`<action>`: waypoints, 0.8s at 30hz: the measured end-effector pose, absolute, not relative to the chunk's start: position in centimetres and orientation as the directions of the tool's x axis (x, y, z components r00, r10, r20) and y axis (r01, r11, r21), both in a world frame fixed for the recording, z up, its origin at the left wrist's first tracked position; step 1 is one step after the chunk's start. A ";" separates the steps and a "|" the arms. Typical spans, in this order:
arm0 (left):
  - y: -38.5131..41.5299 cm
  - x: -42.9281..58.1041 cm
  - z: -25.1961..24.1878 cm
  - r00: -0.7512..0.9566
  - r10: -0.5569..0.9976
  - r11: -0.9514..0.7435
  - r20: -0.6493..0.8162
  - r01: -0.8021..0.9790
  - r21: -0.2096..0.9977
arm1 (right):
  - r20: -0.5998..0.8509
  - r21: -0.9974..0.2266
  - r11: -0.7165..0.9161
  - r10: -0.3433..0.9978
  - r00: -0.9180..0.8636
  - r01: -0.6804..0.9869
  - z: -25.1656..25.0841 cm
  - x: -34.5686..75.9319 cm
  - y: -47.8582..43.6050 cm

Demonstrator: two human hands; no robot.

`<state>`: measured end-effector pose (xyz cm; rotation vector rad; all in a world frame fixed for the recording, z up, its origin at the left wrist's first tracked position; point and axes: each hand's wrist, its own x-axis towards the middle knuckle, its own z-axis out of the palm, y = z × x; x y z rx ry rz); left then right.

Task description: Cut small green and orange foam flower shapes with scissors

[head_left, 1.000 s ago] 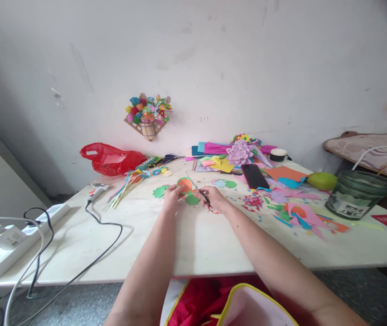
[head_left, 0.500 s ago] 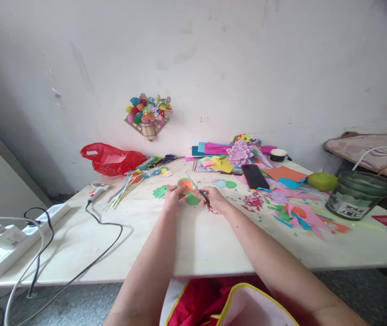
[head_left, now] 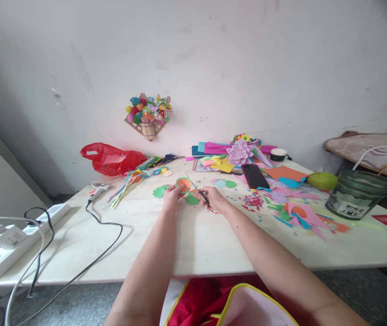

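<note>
My left hand (head_left: 172, 197) is closed on an orange paper piece (head_left: 184, 184) with green showing along its edge. In my right hand (head_left: 213, 199) is a pair of scissors (head_left: 204, 198), its black handles in my fingers and its blades pointing up and left beside the orange piece. Under and between my hands lies a green round cutout (head_left: 192, 198). Left of my left hand rests a scalloped green cutout (head_left: 160, 191). Beyond my right hand are a pale blue cutout (head_left: 219, 183) and another green round piece (head_left: 230, 184).
Paper scraps (head_left: 302, 216) and tiny red clippings (head_left: 253, 202) lie to the right, near a phone (head_left: 255, 176) and a green jar (head_left: 358, 194). On the left are a glue gun (head_left: 97, 192), its cable, a power strip (head_left: 40, 231) and a red bag (head_left: 110, 159).
The orange piece in my left hand has turned and shifted slightly left, showing more green at its edge. My right hand and the scissors stay almost in place.
</note>
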<state>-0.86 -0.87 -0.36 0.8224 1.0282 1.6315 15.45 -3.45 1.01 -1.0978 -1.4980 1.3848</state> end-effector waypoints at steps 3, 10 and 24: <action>-0.9 -0.9 -0.3 -0.287 0.957 -0.151 0.036 -0.390 0.908 | -0.020 -0.996 0.006 0.954 -0.300 0.086 1.2 15.5 -3.7; -1.0 -0.9 0.0 -0.316 0.947 -0.194 0.057 -0.423 0.885 | -0.067 -0.992 -0.030 0.944 -0.323 0.120 2.2 15.6 -4.6; -1.1 -0.8 0.1 -0.287 0.951 -0.236 0.113 -0.442 0.865 | -0.095 -0.988 -0.045 0.928 -0.361 0.145 2.5 15.9 -4.9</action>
